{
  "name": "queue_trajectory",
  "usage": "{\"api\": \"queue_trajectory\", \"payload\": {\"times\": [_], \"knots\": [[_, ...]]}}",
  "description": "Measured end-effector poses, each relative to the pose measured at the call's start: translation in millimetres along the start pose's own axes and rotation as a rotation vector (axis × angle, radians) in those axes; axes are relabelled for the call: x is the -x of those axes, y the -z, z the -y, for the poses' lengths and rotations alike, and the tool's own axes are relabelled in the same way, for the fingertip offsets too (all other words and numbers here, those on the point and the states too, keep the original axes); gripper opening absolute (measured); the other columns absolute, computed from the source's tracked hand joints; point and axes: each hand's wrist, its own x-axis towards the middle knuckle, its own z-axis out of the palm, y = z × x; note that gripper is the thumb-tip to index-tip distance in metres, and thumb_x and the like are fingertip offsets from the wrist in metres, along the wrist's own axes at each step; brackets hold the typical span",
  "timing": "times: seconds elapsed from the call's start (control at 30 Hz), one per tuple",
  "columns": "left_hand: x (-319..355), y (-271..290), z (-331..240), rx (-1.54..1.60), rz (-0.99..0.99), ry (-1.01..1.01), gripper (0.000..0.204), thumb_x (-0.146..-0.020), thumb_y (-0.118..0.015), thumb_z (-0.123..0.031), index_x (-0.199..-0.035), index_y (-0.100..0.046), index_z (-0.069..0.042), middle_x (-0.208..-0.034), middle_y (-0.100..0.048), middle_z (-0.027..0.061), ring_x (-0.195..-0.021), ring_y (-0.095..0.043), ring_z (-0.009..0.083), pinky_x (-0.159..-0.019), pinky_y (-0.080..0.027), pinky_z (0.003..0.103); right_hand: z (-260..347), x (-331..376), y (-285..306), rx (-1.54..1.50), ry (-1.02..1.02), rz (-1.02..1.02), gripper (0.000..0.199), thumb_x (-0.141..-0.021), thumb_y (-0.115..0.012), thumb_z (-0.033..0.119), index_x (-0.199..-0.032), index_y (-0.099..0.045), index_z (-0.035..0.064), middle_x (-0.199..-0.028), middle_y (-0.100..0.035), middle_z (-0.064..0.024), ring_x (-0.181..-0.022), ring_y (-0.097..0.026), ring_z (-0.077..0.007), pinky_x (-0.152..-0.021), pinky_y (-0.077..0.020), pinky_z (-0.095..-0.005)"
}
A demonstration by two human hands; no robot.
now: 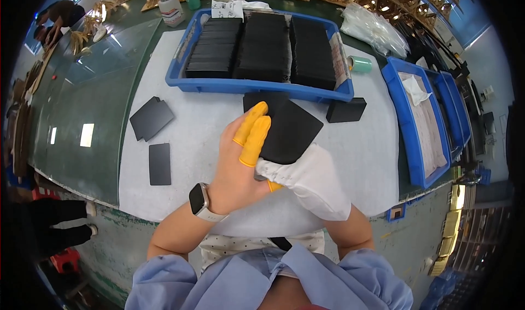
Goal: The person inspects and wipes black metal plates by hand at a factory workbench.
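My left hand [232, 165], with yellow finger cots [255, 140] and a watch on its wrist, grips the left side of a few fanned black rectangular plates [295, 130]. Below their lower right edge, my right hand [317, 181] wears a white glove and holds the same plates; its fingertips are partly hidden. Just beyond stands a blue tray [262, 89] packed with three rows of upright black plates [263, 44]. Two overlapping plates [151, 118] and a single plate [159, 164] lie to the left. A short stack of black plates [346, 110] rests at right.
White cloth [188, 200] covers the middle of the green table [82, 107]. More blue trays [418, 140] stand on the right, near a green roll [360, 64] and a clear plastic bag [374, 30]. A white bottle [171, 9] is behind left. Other people appear at far left.
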Motion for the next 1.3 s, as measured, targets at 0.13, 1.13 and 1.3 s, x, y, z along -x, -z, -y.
{"api": "queue_trajectory", "payload": {"times": [0.13,1.13,1.3], "knots": [[-1.3,1.7,-0.7,0.075,-0.008,0.053,0.102,-0.070,-0.097,-0.028,-0.156,-0.046,-0.008,-0.159,-0.045,0.0185,-0.144,-0.042,0.0428,-0.120,-0.034,0.051,-3.9,-1.7,-2.5,-0.140,0.007,-0.020,0.045,-0.087,-0.088,0.030,-0.117,-0.071,0.0010,-0.104,-0.077,-0.0091,-0.091,-0.074,-0.0179,-0.082,-0.0588,-0.0310],[-13.1,38.3,26.6,0.027,0.223,0.078,0.082,-0.065,-0.100,-0.034,-0.138,-0.067,-0.015,-0.157,-0.051,0.0113,-0.148,-0.039,0.0387,-0.122,-0.035,0.052,11.2,-10.8,39.3,-0.230,-0.096,-0.282,0.033,-0.106,-0.067,0.018,-0.133,-0.067,-0.0012,-0.111,-0.074,-0.0080,-0.079,-0.069,-0.0085,-0.058,-0.0536,-0.0218],[-13.6,39.3,26.0,0.016,0.186,0.092,0.080,-0.066,-0.099,-0.036,-0.137,-0.068,-0.014,-0.156,-0.053,0.0115,-0.148,-0.040,0.0390,-0.121,-0.035,0.052,6.1,-11.6,56.9,-0.232,-0.081,-0.469,0.033,-0.101,-0.076,0.023,-0.124,-0.071,0.0000,-0.073,-0.068,-0.0002,-0.047,-0.054,-0.0040,-0.040,-0.0365,-0.0201]]}}
